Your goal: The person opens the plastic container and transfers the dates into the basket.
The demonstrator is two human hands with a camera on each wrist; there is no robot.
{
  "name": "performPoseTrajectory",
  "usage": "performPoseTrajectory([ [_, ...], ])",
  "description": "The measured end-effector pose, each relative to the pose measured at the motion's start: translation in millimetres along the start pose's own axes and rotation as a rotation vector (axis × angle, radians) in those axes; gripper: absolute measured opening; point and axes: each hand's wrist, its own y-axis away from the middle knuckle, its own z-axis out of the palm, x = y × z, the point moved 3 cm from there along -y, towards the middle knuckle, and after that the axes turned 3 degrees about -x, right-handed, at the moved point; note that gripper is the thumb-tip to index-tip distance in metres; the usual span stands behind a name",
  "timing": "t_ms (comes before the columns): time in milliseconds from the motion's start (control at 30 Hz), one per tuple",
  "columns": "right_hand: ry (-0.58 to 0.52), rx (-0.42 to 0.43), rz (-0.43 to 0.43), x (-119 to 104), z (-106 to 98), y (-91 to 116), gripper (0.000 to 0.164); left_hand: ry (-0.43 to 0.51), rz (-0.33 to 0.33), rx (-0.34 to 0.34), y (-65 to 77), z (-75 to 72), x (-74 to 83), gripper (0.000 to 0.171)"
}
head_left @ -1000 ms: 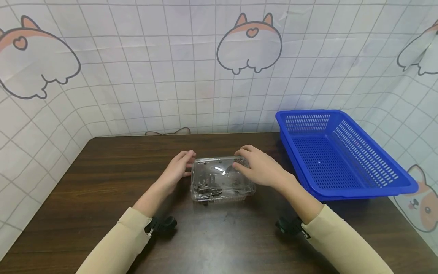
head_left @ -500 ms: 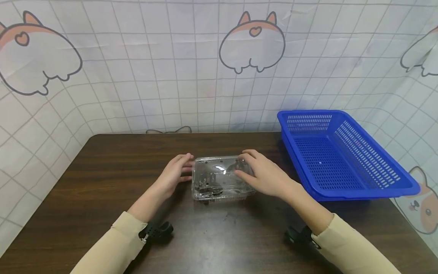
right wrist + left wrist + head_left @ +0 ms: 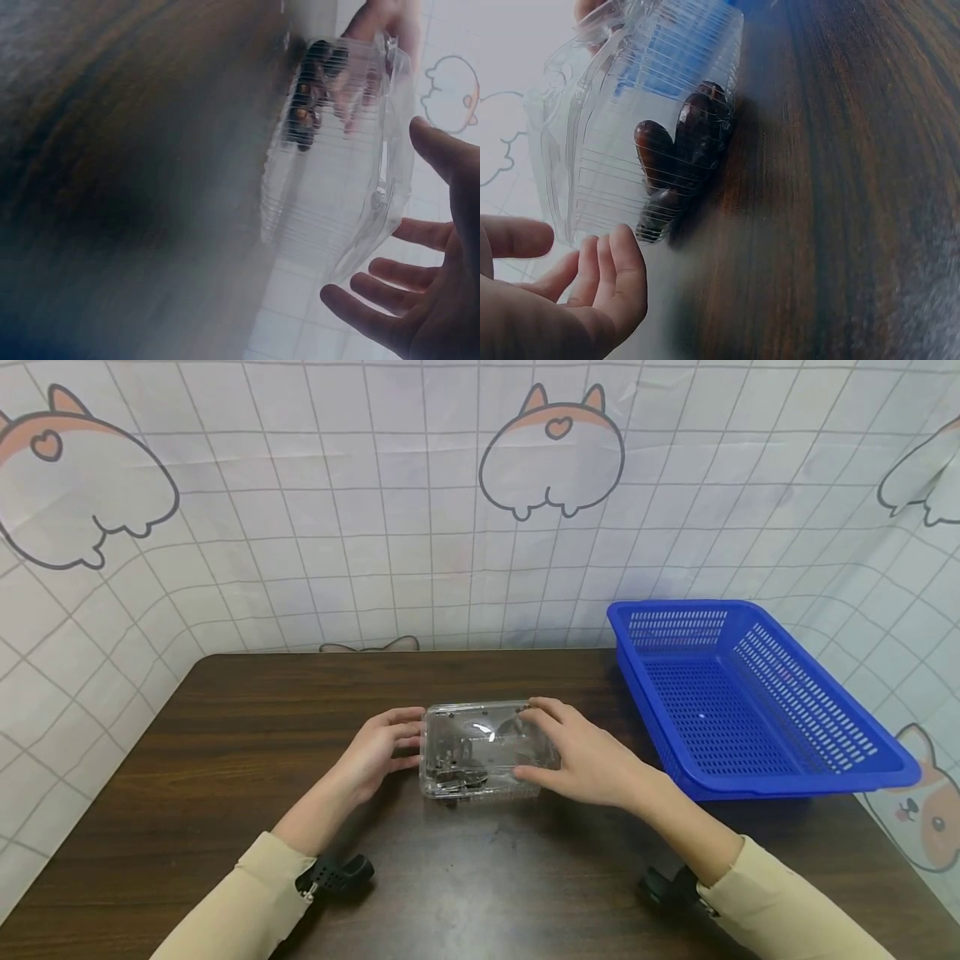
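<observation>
Fingers of L hand (image 3: pixel 381 752) open, slightly bent & spread, tips right by L end of clear plastic box (image 3: pixel 480 756); head view can't settle whether they touch it. L wrist cam: same fingers next to box corner, thumb held apart from them, nothing gripped. Fingers of R hand (image 3: pixel 585 756) also open, arched over R end of box: thumb by near edge, others toward far edge. R wrist cam has wide gap b/w thumb & the rest, so no closed grip; light contact w/ lid can't be told for sure.

Box sits on worktop (image 3: pixel 465 877) approx mid-width, b/w the two hands, long side toward the person. Lid (image 3: pixel 397 172) is over the base; base walls ribbed, see-through, bright glare spot on top. Inside: several glossy dk brown oblong items (image 3: pixel 694 135), bunched low at L-hand end; R-hand end of base looks clear through the plastic.

Blue basket (image 3: pixel 720 710) at far R of worktop, slotted sides, mesh bottom, well apart from L hand, nearer R forearm. Worktop = dk brown wood grain. Backdrop (image 3: pixel 337 485) behind & at sides: white w/ grey grid, corgi cartoons. Both arms in beige sleeves (image 3: pixel 255 885), blk wrist device (image 3: pixel 341 872) at each cuff.
</observation>
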Motion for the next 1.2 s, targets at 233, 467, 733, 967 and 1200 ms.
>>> performPoseTrajectory([
  [233, 0.034, 0.009, -0.058, -1.0, 3.2, 1.4, 0.079, -0.011, 0.026, 0.001, 0.8, 0.4, -0.6, 0.043],
  [467, 0.053, -0.005, -0.082, -2.2, 6.7, 1.8, 0.075, -0.014, 0.057, -0.025, -0.4, 0.1, -1.2, 0.048],
  [733, 0.079, -0.029, -0.072, -5.9, 7.3, 2.0, 0.069, -0.002, 0.055, -0.04, -0.3, -0.6, -1.6, 0.053],
  [967, 0.091, -0.048, -0.062, -9.5, 7.4, 1.3, 0.066, 0.016, 0.047, -0.05, 0.5, 1.0, -1.4, 0.059],
  [1200, 0.156, -0.076, -0.08, -14.8, 8.6, 1.9, 0.062, 0.011, 0.054, -0.042, 1.7, 1.7, -3.3, 0.058],
])
